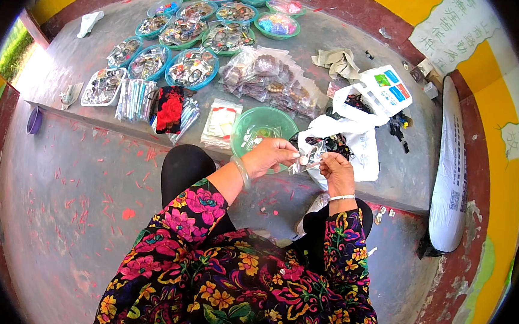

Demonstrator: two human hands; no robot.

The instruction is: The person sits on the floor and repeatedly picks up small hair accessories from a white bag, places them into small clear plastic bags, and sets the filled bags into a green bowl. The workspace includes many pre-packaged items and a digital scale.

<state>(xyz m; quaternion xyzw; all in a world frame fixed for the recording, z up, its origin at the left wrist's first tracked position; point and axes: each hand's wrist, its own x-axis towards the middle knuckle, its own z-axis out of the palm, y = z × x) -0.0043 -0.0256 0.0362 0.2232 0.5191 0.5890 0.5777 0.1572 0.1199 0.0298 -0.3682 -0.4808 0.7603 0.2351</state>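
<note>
Floral top (245,281) and its sleeves are closest, forearms running out over the concrete ledge (402,191). Both hands busy: left hand (266,155) pinches one side of a small clear bag (313,158), right hand (339,175) pinches the other. Bag's up between my fingertips, between the green bowl (264,116) and the white plastic bag (366,162). Something pale and something dark inside; too small to ID. Can't tell if the mouth is sealed.

Risks: if it's unsealed and either pinch slackens, contents could spill. Front lip of the ledge is near, so small bits could reach the floor (87,216). Uneven pull might split the film. White bag sits just beside my right hand; a wrist bump could tip out its dark pieces (339,145).
</note>
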